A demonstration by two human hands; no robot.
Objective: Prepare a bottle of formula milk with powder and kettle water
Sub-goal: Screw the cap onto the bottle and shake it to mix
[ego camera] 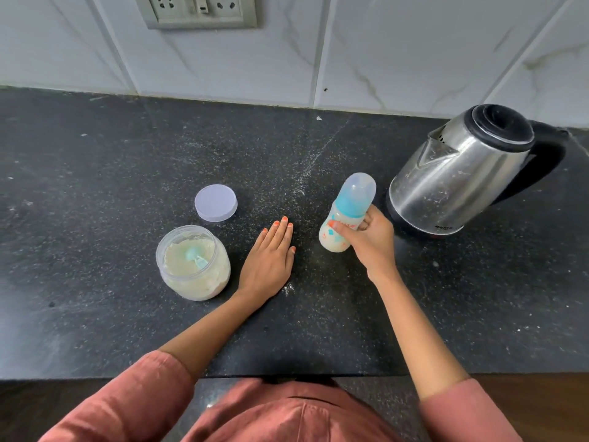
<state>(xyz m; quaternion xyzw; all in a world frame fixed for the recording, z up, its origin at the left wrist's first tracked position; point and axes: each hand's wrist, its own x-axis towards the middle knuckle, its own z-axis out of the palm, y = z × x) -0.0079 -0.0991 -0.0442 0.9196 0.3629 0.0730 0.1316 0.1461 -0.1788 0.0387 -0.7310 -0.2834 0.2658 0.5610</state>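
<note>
One wide-angle camera, worn on the person's head, looks forward and steeply down at the dark worktop (95, 161) from close range. The tiled wall (382, 43) and its socket plate (197, 11) close the far side; the kettle (455, 173) stands far right, the bottle (347, 212) near mid-frame. Both forearms (204, 330) enter from the near edge, sleeves (127, 403) filling the bottom.

on your desk (95, 186), the powder jar (193, 275) sits near left with the scoop (196, 258) in it, and the lid (216, 202) lies just behind it. your left grip (269, 261) rests flat just right of the jar. further right, your right grip (371, 242) holds the bottle (353, 202), tilted. the kettle (459, 173) stands far right, near the wall (382, 52).
</note>
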